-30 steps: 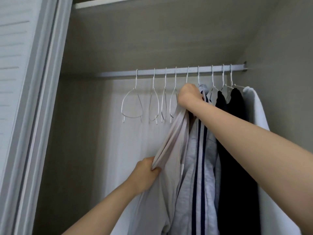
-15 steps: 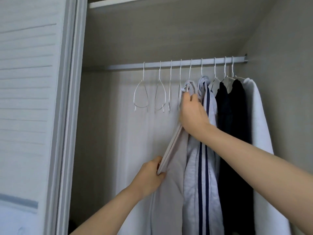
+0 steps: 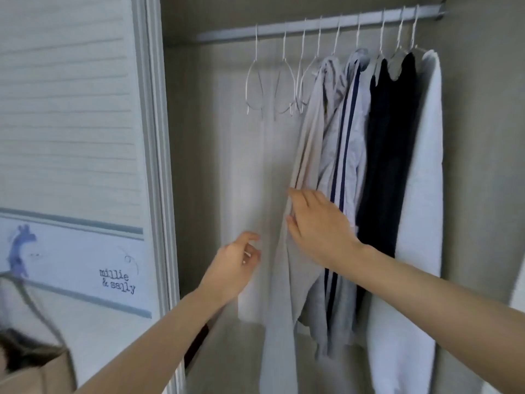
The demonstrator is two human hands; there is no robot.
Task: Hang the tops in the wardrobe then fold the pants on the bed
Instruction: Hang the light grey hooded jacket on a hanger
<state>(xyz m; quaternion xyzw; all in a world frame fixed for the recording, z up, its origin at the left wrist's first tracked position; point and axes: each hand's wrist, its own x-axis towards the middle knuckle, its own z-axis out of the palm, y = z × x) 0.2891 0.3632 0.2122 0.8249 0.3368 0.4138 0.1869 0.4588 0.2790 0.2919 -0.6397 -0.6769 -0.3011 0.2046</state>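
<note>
One rail (image 3: 312, 25) carries nine hangers (image 3: 255, 81): four bare, five with tops (image 3: 309, 166), though the dark garment (image 3: 389, 137) may be two. Two hands (image 3: 318, 223) reach in.

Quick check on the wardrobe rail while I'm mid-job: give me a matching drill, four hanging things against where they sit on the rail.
Things:
1. beige top
2. white garment
3. striped top
4. empty hangers

Places:
A. far right, by the wardrobe wall
B. left end of the rail
C. just right of the beige top
D. under the right hand, leftmost garment

Pairs: 1-D, 2-A, 3-C, 4-B
</note>
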